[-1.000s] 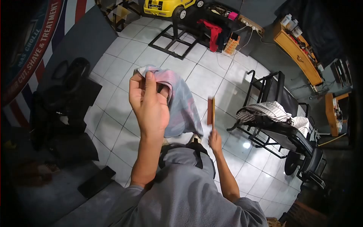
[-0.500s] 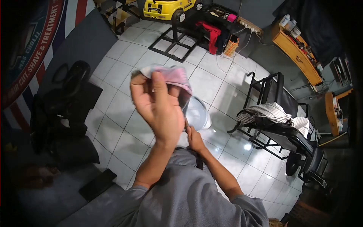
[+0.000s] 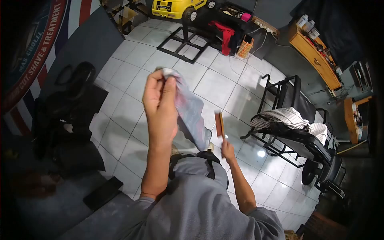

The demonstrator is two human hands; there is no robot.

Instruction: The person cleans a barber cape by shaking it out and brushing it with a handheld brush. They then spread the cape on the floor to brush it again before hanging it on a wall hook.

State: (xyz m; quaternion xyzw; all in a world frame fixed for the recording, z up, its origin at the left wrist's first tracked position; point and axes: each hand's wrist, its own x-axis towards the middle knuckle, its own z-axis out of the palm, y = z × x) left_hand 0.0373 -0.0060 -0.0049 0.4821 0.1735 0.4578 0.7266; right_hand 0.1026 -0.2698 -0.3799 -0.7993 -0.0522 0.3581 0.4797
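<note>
My left hand (image 3: 160,106) is raised in front of me, its thumb and fingers pinching one end of a thin grey cloth (image 3: 192,112) with pinkish patches. From that pinch the cloth hangs down to the right, its lower end near my feet in the picture. Lower and to the right, my right hand (image 3: 227,151) grips a flat, narrow brown tool (image 3: 219,126) with a lighter edge, pointing up and away from me. Its exact kind is not clear. Tool and cloth are apart.
A black barber chair (image 3: 296,128) with a striped cloth (image 3: 286,119) stands at right. Ahead are a black metal frame (image 3: 185,45) on the tiled floor and a yellow toy car (image 3: 176,9). Dark seating (image 3: 72,120) is at left, and a wooden shelf (image 3: 314,58) hangs at upper right.
The cloth, bunched at the top and billowing below before, now hangs lengthwise from my left hand. My right hand has moved right and slightly down, bringing the brown tool into plain view.
</note>
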